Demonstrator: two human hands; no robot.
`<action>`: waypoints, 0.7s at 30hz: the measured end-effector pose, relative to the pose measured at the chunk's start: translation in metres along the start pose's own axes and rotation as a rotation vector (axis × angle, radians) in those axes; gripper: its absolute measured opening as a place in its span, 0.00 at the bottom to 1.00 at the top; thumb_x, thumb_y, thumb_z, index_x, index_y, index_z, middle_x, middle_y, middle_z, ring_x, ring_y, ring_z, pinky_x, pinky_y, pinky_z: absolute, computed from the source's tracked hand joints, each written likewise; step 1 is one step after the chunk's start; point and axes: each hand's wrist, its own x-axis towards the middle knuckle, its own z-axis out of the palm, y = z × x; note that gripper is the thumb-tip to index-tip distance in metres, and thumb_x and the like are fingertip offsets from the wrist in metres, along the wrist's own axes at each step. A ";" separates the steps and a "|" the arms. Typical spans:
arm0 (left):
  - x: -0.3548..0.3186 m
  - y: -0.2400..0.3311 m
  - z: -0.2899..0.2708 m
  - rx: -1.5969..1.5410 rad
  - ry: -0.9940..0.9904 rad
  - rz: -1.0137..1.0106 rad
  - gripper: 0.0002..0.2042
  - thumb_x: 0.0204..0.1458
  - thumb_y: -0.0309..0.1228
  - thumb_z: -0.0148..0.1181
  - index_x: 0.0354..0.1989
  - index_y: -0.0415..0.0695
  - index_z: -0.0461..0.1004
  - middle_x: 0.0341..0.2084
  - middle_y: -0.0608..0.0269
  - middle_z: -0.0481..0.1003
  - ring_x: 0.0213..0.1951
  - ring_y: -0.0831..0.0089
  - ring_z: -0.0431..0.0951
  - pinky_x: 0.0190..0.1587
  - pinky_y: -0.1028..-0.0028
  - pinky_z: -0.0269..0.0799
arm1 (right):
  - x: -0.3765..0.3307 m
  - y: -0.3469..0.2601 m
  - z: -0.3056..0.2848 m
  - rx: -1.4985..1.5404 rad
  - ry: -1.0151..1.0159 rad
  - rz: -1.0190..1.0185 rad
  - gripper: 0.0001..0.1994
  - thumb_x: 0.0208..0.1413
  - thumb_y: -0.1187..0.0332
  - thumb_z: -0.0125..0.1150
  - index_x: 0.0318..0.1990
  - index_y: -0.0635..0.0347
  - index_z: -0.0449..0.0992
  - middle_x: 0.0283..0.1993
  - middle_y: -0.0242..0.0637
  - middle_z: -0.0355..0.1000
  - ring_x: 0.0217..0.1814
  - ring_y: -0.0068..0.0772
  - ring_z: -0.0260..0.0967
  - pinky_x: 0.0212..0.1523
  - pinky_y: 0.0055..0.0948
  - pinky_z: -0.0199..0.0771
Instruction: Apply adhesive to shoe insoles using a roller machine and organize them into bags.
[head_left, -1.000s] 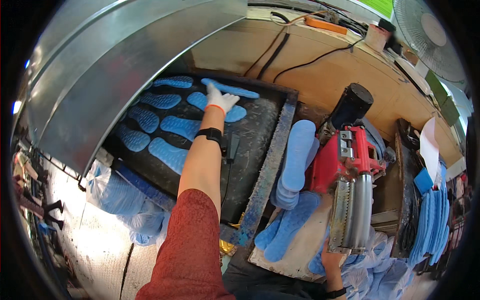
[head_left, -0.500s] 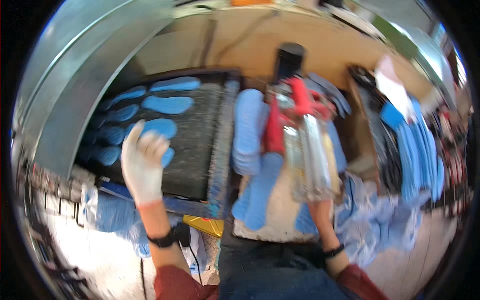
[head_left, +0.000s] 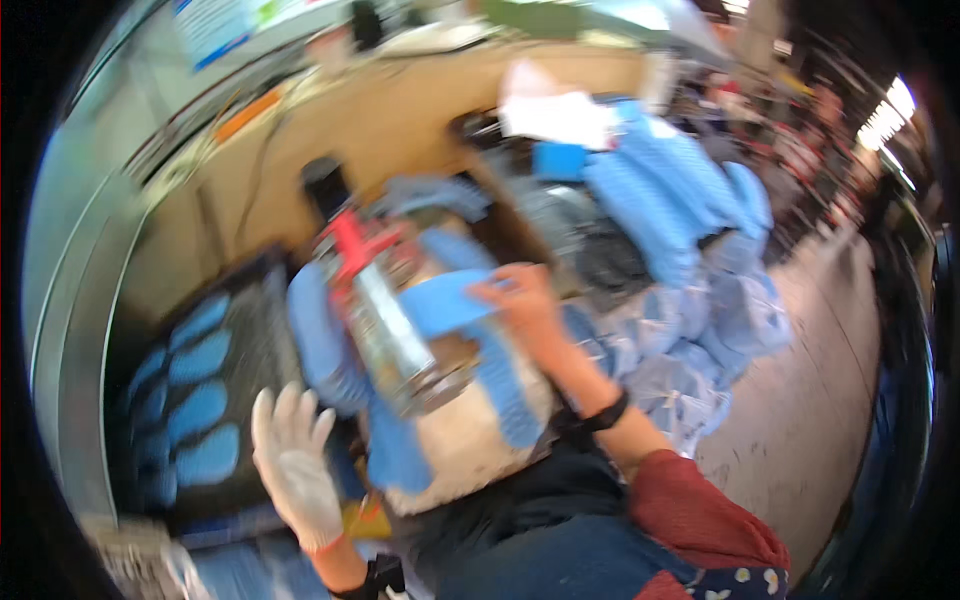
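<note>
Head view: blurred, looking down at a workbench.
Right hand [head_left: 520, 300]: bare, pinched a blue insole [head_left: 445, 302] beside the red machine [head_left: 385, 320].
Left hand [head_left: 295, 465]: white-gloved, fingers spread, held nothing, near the dark tray [head_left: 250, 340].

Picture blurred; outlines only. My gloved left hand [head_left: 295, 468] hangs spread in the gap between the dark tray [head_left: 245, 340] of blue insoles [head_left: 205, 455] and the red-topped machine [head_left: 385, 320]; that gap is narrow. My right hand [head_left: 520, 300] pinches a blue piece [head_left: 445, 300] hard against the machine. Heaped blue sheets [head_left: 680, 220] block the right side. Bare floor [head_left: 820, 400] lies beyond them.
</note>
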 end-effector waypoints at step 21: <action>-0.013 -0.089 -0.005 -0.361 0.175 -0.568 0.23 0.64 0.45 0.34 0.63 0.46 0.54 0.53 0.54 0.64 0.53 0.60 0.67 0.55 0.61 0.66 | -0.132 -0.026 0.083 0.432 -0.709 0.595 0.14 0.58 0.60 0.50 0.48 0.55 0.68 0.35 0.44 0.74 0.37 0.47 0.72 0.39 0.42 0.69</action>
